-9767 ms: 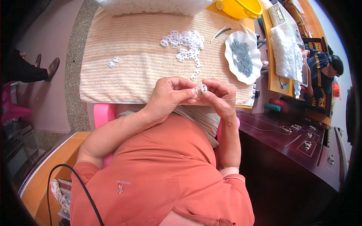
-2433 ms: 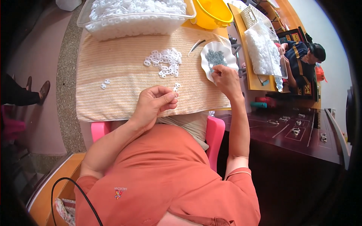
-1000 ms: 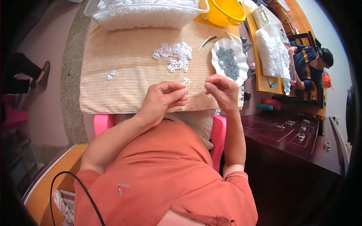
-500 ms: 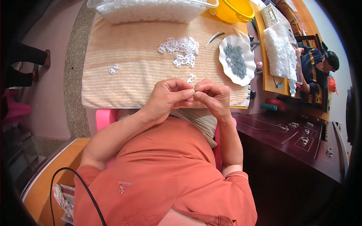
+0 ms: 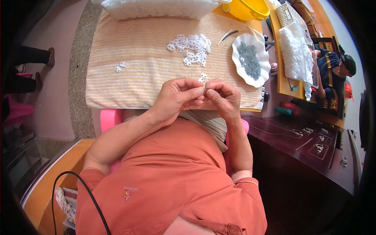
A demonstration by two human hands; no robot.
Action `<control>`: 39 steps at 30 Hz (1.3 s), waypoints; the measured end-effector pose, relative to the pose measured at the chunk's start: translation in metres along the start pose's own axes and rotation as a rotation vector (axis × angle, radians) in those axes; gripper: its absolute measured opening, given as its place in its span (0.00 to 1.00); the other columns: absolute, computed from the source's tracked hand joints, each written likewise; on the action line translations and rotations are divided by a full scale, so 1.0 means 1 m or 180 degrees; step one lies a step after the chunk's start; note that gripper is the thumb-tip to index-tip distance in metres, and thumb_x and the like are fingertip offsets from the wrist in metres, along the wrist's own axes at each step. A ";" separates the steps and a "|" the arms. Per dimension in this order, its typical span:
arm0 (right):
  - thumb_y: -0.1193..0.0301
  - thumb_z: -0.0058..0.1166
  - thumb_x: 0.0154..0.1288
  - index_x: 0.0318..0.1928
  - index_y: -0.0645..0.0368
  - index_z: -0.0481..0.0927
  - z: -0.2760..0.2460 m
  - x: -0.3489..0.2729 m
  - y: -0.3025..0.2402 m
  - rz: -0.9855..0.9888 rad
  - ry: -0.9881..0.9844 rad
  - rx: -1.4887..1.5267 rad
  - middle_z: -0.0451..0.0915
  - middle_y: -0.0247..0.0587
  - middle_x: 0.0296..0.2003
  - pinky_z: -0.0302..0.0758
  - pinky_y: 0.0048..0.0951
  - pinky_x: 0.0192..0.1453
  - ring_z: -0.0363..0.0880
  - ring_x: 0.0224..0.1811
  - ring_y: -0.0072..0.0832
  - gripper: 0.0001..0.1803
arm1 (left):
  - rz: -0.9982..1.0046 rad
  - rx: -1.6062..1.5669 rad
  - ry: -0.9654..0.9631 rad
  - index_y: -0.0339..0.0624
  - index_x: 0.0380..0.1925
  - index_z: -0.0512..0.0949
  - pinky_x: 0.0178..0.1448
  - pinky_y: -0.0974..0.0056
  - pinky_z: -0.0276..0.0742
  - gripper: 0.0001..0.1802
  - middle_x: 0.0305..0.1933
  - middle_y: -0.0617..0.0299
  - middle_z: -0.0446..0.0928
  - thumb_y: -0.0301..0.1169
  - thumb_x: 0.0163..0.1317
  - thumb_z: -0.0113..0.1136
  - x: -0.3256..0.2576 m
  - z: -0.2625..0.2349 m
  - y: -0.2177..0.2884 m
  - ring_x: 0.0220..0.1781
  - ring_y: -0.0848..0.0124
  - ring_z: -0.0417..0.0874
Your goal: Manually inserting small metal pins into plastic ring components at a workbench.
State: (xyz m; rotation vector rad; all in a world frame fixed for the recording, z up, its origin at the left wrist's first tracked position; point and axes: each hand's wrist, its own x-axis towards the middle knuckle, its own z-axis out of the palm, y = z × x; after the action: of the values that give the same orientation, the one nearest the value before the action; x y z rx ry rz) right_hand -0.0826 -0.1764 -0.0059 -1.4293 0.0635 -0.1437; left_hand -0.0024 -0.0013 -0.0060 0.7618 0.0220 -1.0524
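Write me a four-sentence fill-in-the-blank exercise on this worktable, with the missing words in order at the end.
The wavy-rimmed white dish stands to the ______ of the heap of small white two-holed plastic pieces.
The thin little slivers in that dish are coloured ______.
Toward the left side of the striped cream cloth, exactly ______ white pieces lie apart from the heap.
The heap lies ______ from the coral short-sleeved shirt than the left hand and right hand do.

Missing words: right; grey; two; farther.

Pieces [image 5: 192, 43] on towel [image 5: 137, 45], plate [image 5: 257, 82] to their right, tub [image 5: 156, 11] behind
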 end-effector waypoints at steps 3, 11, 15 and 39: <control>0.83 0.55 0.64 0.40 0.69 0.79 -0.002 0.001 0.004 0.0053 0.0096 0.0050 0.79 0.42 0.39 0.78 0.21 0.43 0.79 0.40 0.23 0.05 | -0.0016 -0.0055 0.0069 0.35 0.43 0.78 0.44 0.71 0.84 0.09 0.38 0.58 0.81 0.24 0.64 0.59 0.000 -0.001 0.000 0.38 0.74 0.83; 0.82 0.56 0.64 0.39 0.67 0.79 -0.003 -0.001 0.011 0.0014 0.0099 0.0068 0.80 0.40 0.39 0.76 0.21 0.46 0.78 0.41 0.22 0.04 | -0.0037 -0.0061 0.0086 0.33 0.46 0.77 0.46 0.70 0.84 0.11 0.41 0.56 0.81 0.22 0.63 0.59 -0.001 0.000 -0.002 0.40 0.72 0.84; 0.81 0.56 0.64 0.39 0.67 0.79 -0.003 -0.002 0.011 0.0052 0.0090 0.0032 0.80 0.40 0.39 0.76 0.21 0.46 0.78 0.41 0.21 0.04 | -0.0040 -0.0037 0.0085 0.33 0.47 0.77 0.46 0.70 0.84 0.12 0.41 0.56 0.81 0.22 0.63 0.59 -0.002 0.001 -0.001 0.40 0.72 0.84; 0.82 0.56 0.64 0.38 0.68 0.79 -0.005 -0.002 0.010 0.0050 0.0044 -0.0100 0.80 0.39 0.38 0.74 0.21 0.45 0.77 0.40 0.21 0.03 | -0.0057 0.0027 0.0126 0.33 0.45 0.77 0.46 0.70 0.84 0.11 0.41 0.57 0.81 0.23 0.63 0.59 -0.002 0.001 0.000 0.40 0.73 0.84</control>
State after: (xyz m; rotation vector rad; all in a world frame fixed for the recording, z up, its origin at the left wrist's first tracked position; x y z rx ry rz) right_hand -0.0846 -0.1794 -0.0164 -1.4588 0.0888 -0.1402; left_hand -0.0036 -0.0006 -0.0048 0.7913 0.0584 -1.0549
